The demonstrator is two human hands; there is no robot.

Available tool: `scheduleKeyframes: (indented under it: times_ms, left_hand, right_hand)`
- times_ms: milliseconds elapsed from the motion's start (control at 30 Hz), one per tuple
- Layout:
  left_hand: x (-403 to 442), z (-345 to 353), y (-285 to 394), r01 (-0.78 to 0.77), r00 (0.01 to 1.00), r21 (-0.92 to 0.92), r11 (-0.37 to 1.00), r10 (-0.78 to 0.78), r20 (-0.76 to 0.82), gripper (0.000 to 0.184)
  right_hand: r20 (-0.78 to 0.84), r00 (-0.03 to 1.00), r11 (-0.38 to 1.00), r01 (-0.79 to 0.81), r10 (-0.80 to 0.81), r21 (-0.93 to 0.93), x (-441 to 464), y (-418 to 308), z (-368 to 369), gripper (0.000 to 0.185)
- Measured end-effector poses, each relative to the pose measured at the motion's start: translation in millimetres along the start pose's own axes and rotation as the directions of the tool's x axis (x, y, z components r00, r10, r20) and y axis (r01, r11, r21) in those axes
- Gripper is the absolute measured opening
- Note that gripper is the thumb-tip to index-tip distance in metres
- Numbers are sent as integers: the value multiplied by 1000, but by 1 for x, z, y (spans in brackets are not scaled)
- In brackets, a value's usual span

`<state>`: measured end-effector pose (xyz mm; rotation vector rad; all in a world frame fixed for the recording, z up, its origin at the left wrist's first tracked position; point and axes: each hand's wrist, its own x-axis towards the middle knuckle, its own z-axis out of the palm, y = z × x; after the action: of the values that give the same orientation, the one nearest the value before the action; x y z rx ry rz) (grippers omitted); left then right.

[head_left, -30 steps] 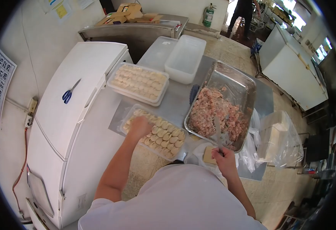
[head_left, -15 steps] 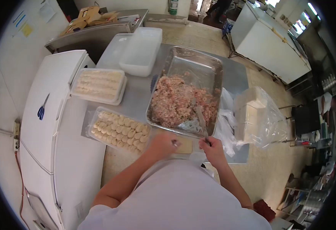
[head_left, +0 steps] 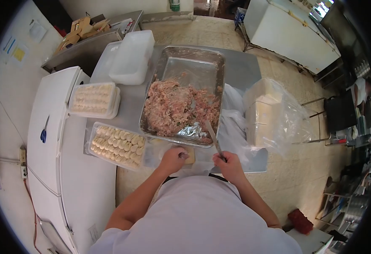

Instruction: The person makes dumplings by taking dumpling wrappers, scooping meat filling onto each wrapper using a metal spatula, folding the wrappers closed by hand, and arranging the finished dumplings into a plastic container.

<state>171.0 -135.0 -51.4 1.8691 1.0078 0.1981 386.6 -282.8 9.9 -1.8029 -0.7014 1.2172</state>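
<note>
In my right hand (head_left: 229, 164) is a flat metal spreading knife (head_left: 213, 136), its blade pointing away over the near right corner of a metal tray (head_left: 220, 80). Raw minced meat filling (head_left: 172, 108) fills much of that tray. My left hand (head_left: 172, 161) is closed, fingers curled; whatever it holds is too small to make out. Just right of it lies a pale yellow square stack, apparently dough wrappers (head_left: 190, 155). Left of that hand, a clear plastic container (head_left: 93, 149) holds rows of folded dumplings (head_left: 119, 144).
Another container of dumplings (head_left: 93, 98) sits farther back left, beside empty plastic tubs (head_left: 131, 59). To the right are a white plastic bag (head_left: 234, 114) and bagged pale blocks (head_left: 265, 112). A white fridge (head_left: 50, 156) flanks the table's left side.
The camera view has shifted, so the table appears farther left. The knife tip has drawn back toward the tray's near right corner. My left hand sits slightly farther from the dumpling container.
</note>
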Motion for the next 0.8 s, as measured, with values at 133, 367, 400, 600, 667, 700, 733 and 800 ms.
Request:
scheduleKeyframes:
  times_ms: [133,367,400,600,667,700,733,800]
  left_hand:
    - [-17,0,-23,16,988,-297,955,-61,-142,12]
    - [-32,-32,23,3,921,-1000,15,-390,-3,29]
    - [-32,-34,22,-2,931,-1000,-13,-366,3,30]
    - [-31,-37,12,4,966,-1000,2,-259,4,37]
    - [-32,-41,17,28,963,-999,-43,-266,38,39]
    - [-32,-42,16,29,961,-997,-67,-272,46,40]
    - [-32,-42,14,30,959,-995,-90,-278,54,41]
    - [-32,-46,8,8,949,-990,-141,-310,52,43]
  right_hand:
    - [49,998,995,-30,35,-93,-1,-8,-13,19]
    - [-61,885,791,379,-461,-480,19,-35,-39,18]
    - [8,881,683,372,-473,-629,23,-44,-43,19]
    - [294,946,-19,294,-139,-956,46,-109,-26,22]
    - [381,924,-116,375,-41,-920,54,-113,-9,21]
    - [385,923,-126,382,-4,-916,53,-116,1,20]
    - [388,921,-135,389,34,-911,48,-119,12,19]
    - [379,921,-115,387,89,-915,41,-127,21,17]
